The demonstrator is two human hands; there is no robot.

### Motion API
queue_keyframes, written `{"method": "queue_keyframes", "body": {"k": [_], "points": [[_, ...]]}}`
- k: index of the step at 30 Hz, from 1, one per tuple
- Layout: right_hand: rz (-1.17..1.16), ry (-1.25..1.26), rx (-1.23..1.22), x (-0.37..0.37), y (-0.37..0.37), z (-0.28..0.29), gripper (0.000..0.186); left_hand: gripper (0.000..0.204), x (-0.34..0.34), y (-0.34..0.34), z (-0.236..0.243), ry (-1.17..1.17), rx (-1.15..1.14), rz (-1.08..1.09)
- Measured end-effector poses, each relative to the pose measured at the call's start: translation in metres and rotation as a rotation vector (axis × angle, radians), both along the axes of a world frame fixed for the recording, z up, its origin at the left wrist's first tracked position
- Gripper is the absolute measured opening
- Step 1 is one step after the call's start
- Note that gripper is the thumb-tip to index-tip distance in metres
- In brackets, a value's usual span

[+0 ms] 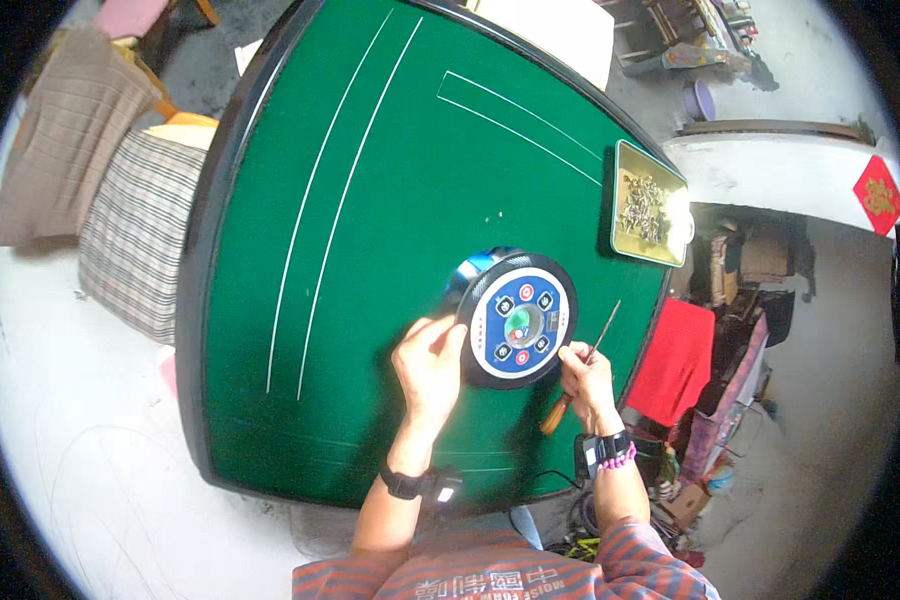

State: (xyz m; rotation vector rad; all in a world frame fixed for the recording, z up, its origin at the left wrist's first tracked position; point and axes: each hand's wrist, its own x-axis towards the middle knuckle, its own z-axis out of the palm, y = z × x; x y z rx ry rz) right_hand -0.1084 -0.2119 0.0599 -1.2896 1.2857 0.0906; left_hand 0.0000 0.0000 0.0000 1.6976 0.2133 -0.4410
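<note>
A round control panel point(488, 342) with a black rim, a blue face, several buttons and a clear middle dome is tilted up over a green felt-topped table point(400, 200). My left hand point(428, 365) pinches its left rim between thumb and fingers. At the lower right rim, my right hand point(587, 380) is closed, its fingertips touching the edge. A screwdriver point(556, 413) with an amber handle and a long thin shaft is tucked in that same hand, its shaft pointing up and away. The panel's underside is hidden.
A pale yellow tray point(622, 243) of small metal pieces, which look like screws, sits at the table's right edge. Chairs with a checked cushion point(142, 235) stand to the left. Red cloth point(673, 362) and piled household items lie beyond the right edge.
</note>
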Motion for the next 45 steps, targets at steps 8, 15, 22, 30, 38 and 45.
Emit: {"method": "queue_keyframes", "body": {"k": [8,15,22,30,38,45], "points": [[0.118,-0.188,-0.353,-0.008,0.005,-0.009,0.027,0.027,0.008,-0.01,0.032,-0.077,0.027,0.01],[0.028,-0.191,-0.291,-0.037,0.007,0.026,0.03,0.025,-0.035,0.0,0.083,-0.252,0.044,0.001],[0.027,-0.246,0.055,-0.096,0.006,0.042,0.01,0.017,-0.108,0.029,0.096,-0.163,-0.001,-0.156],[0.077,-0.295,0.057,-0.08,0.01,0.052,0.024,0.02,-0.09,0.036,0.098,-0.294,0.024,-0.277],[0.108,-0.295,-0.025,-0.069,0.009,0.05,0.033,0.019,-0.082,0.036,0.102,-0.344,0.032,-0.333],[-0.058,-0.486,0.238,-0.058,0.001,0.019,0.015,0.015,-0.048,0.026,0.109,-0.128,-0.101,-0.5]]}}
